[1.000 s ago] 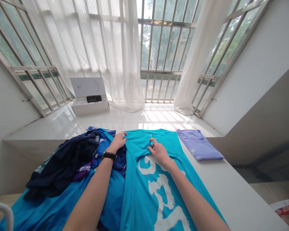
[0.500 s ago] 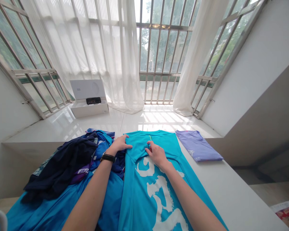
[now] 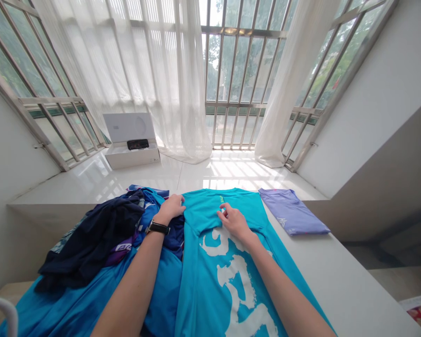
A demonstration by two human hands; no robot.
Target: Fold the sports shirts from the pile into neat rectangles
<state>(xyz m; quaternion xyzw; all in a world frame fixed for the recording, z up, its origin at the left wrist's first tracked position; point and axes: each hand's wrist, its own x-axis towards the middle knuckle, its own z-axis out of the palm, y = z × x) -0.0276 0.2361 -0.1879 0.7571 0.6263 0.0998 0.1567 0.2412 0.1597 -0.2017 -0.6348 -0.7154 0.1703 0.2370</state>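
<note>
A turquoise shirt (image 3: 199,224) with large white brush lettering lies spread lengthwise in front of me, its neckline at the far end. At its left shoulder edge my left hand (image 3: 173,207), with a black-banded watch on the wrist, has its fingers closed on the fabric. My right hand (image 3: 234,221) hovers over or lightly touches the upper middle of the shirt, below the small green mark near the collar. Its fingers are loosely bent and apart, holding nothing. A folded lavender shirt (image 3: 291,213) lies to the right of the turquoise one.
A heap of dark navy (image 3: 94,238) and blue clothes (image 3: 73,304) lies on the left, touching my left forearm. On the white sill stands an open white box (image 3: 133,158) with a black device (image 3: 138,144) in it. Sheer curtains (image 3: 182,93) and barred windows close the back.
My left hand has drawn back to the shirt's left shoulder edge and its fingers have closed. My right hand's fingers have shifted slightly. The view has moved a little.
</note>
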